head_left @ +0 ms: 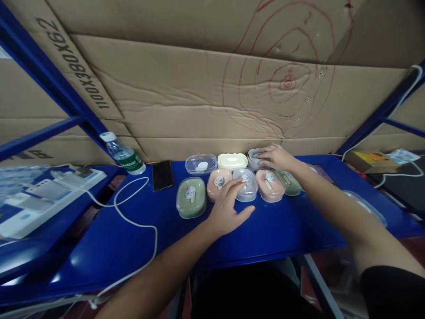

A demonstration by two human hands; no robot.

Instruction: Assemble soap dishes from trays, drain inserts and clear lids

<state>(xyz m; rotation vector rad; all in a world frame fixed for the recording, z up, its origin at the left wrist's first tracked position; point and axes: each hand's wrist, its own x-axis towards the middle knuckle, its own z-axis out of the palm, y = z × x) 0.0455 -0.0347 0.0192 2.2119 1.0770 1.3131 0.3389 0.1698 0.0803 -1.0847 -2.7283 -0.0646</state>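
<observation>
Several small rounded plastic boxes, like soap boxes with clear lids and round labels, stand in two rows. My left hand (229,208) is open, thumb apart, its fingertips over the lidded grey box (247,190) and the edge of a pink box (217,182). My right hand (278,157) reaches to the back row, fingers bent over a grey box (254,158) that they partly hide. Beside that one is a cream box (232,161), then a clear lid (201,164). Another pink box (270,186) and two green boxes (191,199) stand in front, one partly behind my right forearm.
A blue table (159,252) carries everything. On the left are a water bottle (124,155), a black phone (162,175), a looping white cable (156,239) and a power strip (66,190). Cardboard (182,88) walls the back. A clear lid (373,210) lies right of my right forearm.
</observation>
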